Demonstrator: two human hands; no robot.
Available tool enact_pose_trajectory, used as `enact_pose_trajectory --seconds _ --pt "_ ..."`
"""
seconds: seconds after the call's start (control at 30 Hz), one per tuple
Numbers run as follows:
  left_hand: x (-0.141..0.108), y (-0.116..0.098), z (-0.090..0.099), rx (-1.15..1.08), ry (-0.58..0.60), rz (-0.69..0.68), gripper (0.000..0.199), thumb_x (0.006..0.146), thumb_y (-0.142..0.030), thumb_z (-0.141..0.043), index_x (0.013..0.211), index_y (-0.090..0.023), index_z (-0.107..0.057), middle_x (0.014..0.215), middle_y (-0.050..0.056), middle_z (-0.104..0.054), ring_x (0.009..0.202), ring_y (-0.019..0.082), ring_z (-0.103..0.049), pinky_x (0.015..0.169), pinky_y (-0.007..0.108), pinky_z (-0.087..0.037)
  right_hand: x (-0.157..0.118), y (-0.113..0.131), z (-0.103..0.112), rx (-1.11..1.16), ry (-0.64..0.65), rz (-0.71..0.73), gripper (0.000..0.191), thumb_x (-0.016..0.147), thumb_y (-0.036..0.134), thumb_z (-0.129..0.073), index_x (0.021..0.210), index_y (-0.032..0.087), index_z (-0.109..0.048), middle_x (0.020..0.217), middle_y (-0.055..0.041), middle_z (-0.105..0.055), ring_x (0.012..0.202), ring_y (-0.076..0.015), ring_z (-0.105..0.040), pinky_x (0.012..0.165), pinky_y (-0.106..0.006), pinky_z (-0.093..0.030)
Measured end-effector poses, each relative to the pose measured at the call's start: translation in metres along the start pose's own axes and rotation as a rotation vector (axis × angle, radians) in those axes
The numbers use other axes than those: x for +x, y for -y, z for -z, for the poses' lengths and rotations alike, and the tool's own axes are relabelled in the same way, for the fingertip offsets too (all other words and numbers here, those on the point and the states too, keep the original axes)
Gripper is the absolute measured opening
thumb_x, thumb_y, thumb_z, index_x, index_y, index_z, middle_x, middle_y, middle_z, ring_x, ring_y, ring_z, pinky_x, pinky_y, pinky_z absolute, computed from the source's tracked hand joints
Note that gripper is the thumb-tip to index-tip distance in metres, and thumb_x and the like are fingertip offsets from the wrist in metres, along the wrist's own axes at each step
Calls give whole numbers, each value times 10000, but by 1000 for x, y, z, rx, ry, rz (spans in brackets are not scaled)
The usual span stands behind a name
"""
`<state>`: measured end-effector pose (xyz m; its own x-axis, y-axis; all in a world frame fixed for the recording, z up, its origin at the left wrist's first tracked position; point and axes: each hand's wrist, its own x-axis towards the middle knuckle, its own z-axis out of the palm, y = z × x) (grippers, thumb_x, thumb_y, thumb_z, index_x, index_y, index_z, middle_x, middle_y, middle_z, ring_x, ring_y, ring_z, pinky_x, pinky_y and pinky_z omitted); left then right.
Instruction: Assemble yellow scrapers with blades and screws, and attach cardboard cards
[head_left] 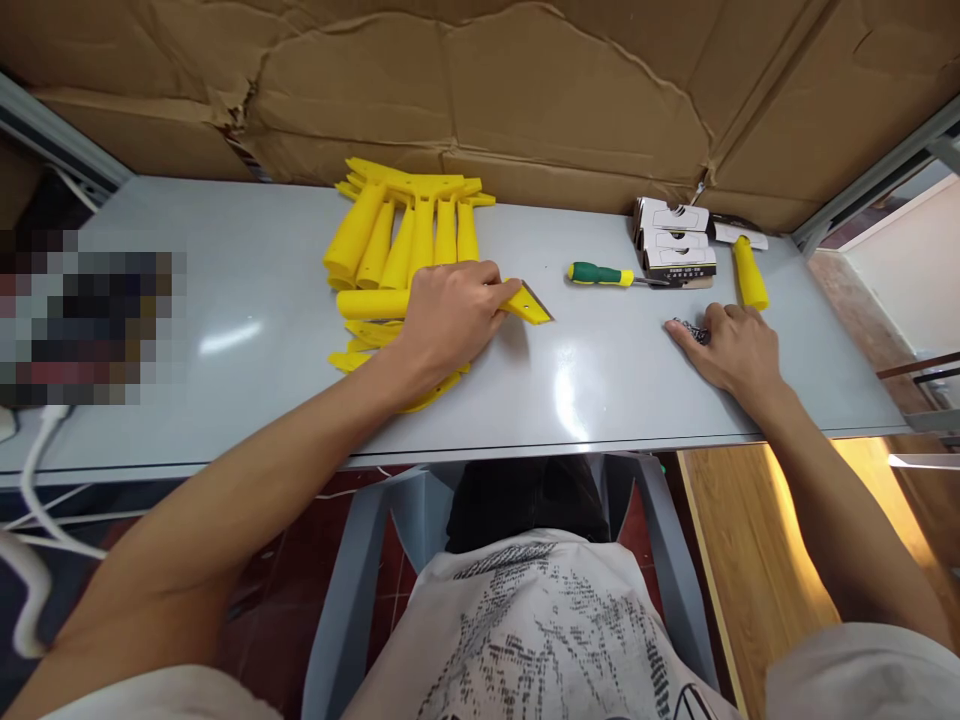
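My left hand is wrapped round a yellow plastic scraper, whose angled head and thin metal blade edge stick out to the right. Beneath and beside that forearm lie several flat yellow pieces. My right hand rests on the table at the right, with its fingers curled round a small heap of screws; the fingertips are partly hidden. A screwdriver with a green and yellow handle lies between the hands, its shaft pointing right.
Several yellow scraper handles are stacked behind my left hand. White and black printed card sleeves stand at the back right, beside another yellow handle. Brown cardboard lines the rear of the grey table. A white cable hangs at the left.
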<state>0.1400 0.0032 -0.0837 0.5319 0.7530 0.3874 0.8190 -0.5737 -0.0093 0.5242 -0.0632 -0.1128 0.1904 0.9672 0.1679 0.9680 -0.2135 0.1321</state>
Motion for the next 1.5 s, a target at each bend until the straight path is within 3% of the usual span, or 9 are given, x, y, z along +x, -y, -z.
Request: enact_pose_trajectory --seconds 0.23,0.4,0.47,0.7,0.9,1.07,1.3,1.4,1.5 --pt "0 1 -4 -48 -4 20 357 917 -130 -625 1162 -264 -846 979 90 -794 892 280 -735 654 354 -431 7 -1 0 207 -42 -38 577 948 768 -559 811 207 -543 906 -156 -678 890 -285 -558 723 -356 -276" --pt "2 12 -3 -203 -160 25 238 973 -222 -644 1127 -223 -825 944 76 -775 849 248 -716 691 348 -462 17 -9 25 710 -193 -202 198 974 378 -548 869 237 -459 831 -74 -552 767 -194 -443 757 -399 -285" --pt "4 19 6 -315 -250 92 185 1016 -341 -669 1040 -206 -794 894 53 -759 802 209 -684 700 336 -460 27 -8 40 905 -105 -184 18 926 229 -479 911 235 -473 854 -72 -579 747 -173 -482 734 -392 -343" --pt "8 36 29 -523 -277 329 408 1099 -583 -536 950 -213 -623 913 40 -666 872 189 -638 786 361 -492 51 49 76 1601 430 93 310 708 31 -673 951 209 -600 926 -70 -704 767 -143 -606 665 -305 -439" --pt "4 39 5 -289 -312 78 387 1110 -610 -417 1126 -249 -553 1192 128 -625 935 260 -666 780 404 -512 53 101 82 1590 540 310 356 800 162 -877 1013 231 -601 988 -46 -728 902 -226 -781 832 -415 -664" --pt "2 33 11 -294 -317 7 209 1036 -456 -617 1027 -266 -531 905 36 -658 790 224 -670 669 349 -467 48 116 65 1639 493 395 387 839 346 -938 1024 217 -623 971 -41 -725 841 -209 -793 707 -348 -665" --pt "1 2 38 -1137 160 199 234 1048 -466 -601 1050 -232 -587 1019 62 -764 755 179 -742 578 292 -562 45 116 39 1650 287 252 478 699 499 -1020 813 198 -667 692 -6 -683 529 -118 -633 436 -259 -502" --pt "0 -11 43 -1333 387 291 350 966 -545 -737 991 -212 -630 979 70 -777 780 212 -777 548 284 -595 44 115 39 1637 215 255 412 696 499 -1019 794 195 -759 701 -30 -727 604 -158 -705 574 -318 -629" --pt "-1 -12 37 -1397 422 349 420 882 -531 -843 1037 -210 -622 922 53 -779 775 223 -792 568 289 -631 40 116 42 1610 199 258 365 717 487 -1008 866 201 -837 813 -65 -799 749 -223 -794 814 -428 -716"
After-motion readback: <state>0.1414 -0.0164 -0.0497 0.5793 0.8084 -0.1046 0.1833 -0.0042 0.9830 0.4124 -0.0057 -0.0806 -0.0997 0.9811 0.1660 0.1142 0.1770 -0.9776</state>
